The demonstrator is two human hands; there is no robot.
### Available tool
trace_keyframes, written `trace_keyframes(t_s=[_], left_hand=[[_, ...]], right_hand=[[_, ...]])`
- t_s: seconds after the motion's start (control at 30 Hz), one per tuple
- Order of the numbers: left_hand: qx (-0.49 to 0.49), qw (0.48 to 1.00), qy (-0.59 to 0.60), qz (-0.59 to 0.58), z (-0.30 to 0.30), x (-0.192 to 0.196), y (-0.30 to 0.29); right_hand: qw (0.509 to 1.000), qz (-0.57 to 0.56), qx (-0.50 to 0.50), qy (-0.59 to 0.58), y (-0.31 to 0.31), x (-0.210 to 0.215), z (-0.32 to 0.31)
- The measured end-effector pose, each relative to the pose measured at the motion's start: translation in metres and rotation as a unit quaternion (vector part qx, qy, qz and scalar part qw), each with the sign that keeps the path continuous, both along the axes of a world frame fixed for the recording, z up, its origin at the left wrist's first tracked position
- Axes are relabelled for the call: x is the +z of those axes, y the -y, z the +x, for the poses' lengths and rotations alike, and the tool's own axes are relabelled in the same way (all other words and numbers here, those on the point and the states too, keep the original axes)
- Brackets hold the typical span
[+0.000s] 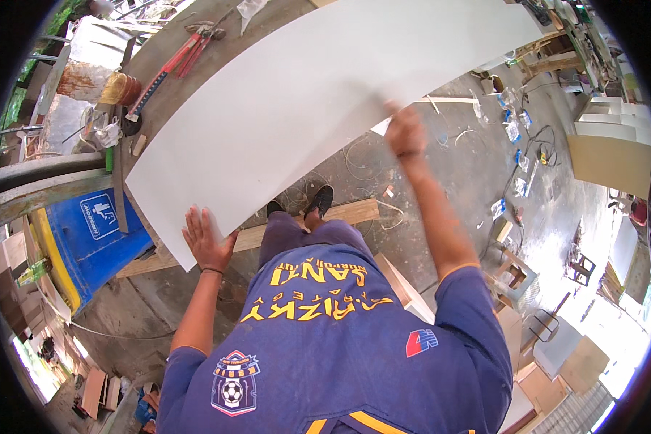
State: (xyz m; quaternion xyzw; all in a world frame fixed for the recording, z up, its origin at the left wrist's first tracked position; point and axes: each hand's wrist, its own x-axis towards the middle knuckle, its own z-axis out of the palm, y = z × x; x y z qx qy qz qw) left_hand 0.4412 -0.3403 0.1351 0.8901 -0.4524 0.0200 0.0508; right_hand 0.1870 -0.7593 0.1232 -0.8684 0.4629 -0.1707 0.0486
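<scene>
Head view: both hands (208, 239) (405, 134) flat, apart on white panel (304, 94) over cluttered workshop floor (477, 173).

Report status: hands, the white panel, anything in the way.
Left hand flat on white panel near corner. Right hand gripping its near edge. Red clamps lie on workbench beyond.

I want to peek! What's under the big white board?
Under the white board a brown workbench shows at its far edge, and a wooden plank lies on the floor below. The rest of the bench is covered.

Workbench (195, 65) w/ white board (318, 87), red cutters (181, 54), thread spool (119, 88)
</scene>
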Motion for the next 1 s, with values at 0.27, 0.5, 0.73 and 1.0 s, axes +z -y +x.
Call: trace_keyframes(t_s=[0.27,0.5,0.73,1.0], left_hand=[[0.005,1.000,0.002,-0.008,0.000,0.002,-0.001],[-0.003,1.000,-0.004,-0.026,0.001,0.003,0.005],[0.004,1.000,0.003,-0.022,0.000,0.002,0.000],[-0.001,1.000,0.007,-0.012,0.000,0.003,0.005]], right_hand=[[0.971,0.073,0.213,0.075,-0.080,0.012,0.030],[0.997,0.006,0.048,0.053,0.017,0.000,-0.020],[0.978,0.072,0.174,0.093,-0.058,0.011,0.018],[0.950,0.008,0.256,0.181,-0.078,-0.022,0.025]])
